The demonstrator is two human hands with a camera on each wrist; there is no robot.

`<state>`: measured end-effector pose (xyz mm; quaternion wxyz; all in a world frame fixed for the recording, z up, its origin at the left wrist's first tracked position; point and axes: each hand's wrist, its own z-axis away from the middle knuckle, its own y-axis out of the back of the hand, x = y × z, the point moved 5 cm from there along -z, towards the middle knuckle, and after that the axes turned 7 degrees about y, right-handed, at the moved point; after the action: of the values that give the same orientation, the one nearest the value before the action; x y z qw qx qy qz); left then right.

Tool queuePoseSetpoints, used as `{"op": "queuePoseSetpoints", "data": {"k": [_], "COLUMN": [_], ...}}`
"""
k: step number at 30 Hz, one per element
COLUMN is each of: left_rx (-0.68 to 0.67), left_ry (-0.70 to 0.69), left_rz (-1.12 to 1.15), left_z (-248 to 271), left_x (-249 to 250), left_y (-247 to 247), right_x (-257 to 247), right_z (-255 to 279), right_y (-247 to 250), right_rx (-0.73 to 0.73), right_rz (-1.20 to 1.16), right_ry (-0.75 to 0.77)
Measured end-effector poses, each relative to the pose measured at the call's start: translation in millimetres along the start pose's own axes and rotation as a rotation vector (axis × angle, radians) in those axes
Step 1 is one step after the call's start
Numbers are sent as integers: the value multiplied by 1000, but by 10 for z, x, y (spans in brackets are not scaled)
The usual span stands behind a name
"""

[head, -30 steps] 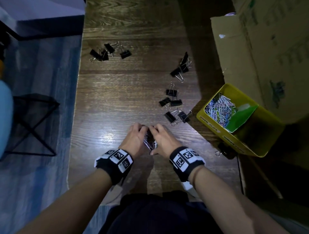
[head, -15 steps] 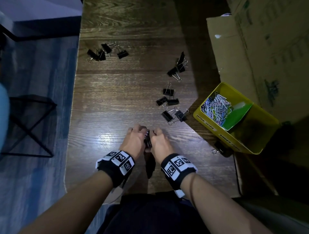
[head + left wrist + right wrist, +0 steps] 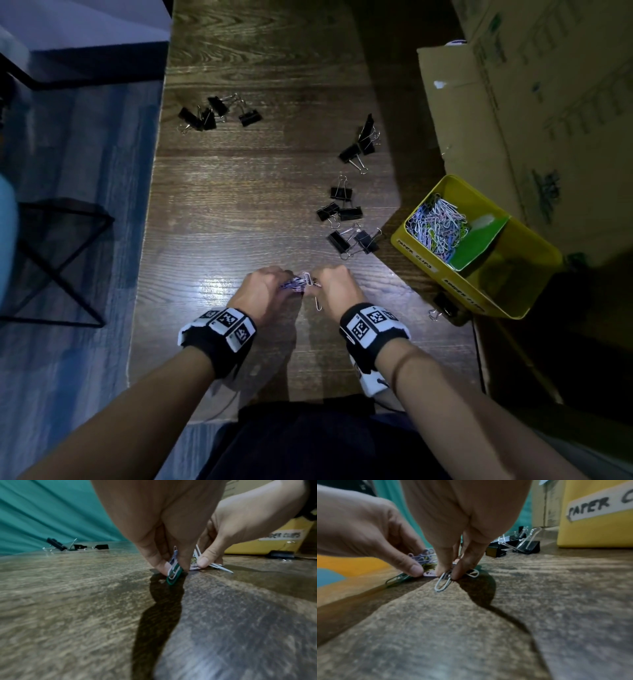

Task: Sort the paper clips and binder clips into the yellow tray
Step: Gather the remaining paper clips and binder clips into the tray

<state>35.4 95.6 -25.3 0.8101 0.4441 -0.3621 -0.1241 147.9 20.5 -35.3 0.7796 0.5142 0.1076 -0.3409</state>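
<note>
hands meet at 6 o'clock on the worktop [image 3: 239, 205], gathering a small heap of paper clips [image 3: 297, 283]. left hand [image 3: 262, 294] has its grip pinched on a green paper clip [image 3: 174, 576] and a few others; right hand [image 3: 337, 291] pinches a silver paper clip [image 3: 443, 583] against the wood. black binder clips [image 3: 342, 205] lie scattered from 12 to 2 o'clock, with another group [image 3: 215, 111] at 11 o'clock. yellow tray [image 3: 534, 294] sits at 3 o'clock, its far compartment holding coloured paper clips [image 3: 438, 226], beside a cardboard box [image 3: 513, 120].
</note>
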Motion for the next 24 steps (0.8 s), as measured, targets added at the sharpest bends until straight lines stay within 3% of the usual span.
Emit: {"op": "queuePoseSetpoints", "data": {"k": [5,13,19,24], "left_rx": [-60,-163,-167,-183], "left_ry": [114,406,384,302], "left_rz": [196,845,999,999], "left_z": [-102,-95,-104,-279], "left_x": [-157,-410,-291,92], "left_y": [77,97,296,549], "right_x": [55,213,382,424], "right_z": [13,56,179,530], "right_y": [115,163,228,670], "right_rx": [45,137,227,421], "right_rz": [-231,-451,-777,-1109], "right_ry": [-67,-91,-118,-123]}}
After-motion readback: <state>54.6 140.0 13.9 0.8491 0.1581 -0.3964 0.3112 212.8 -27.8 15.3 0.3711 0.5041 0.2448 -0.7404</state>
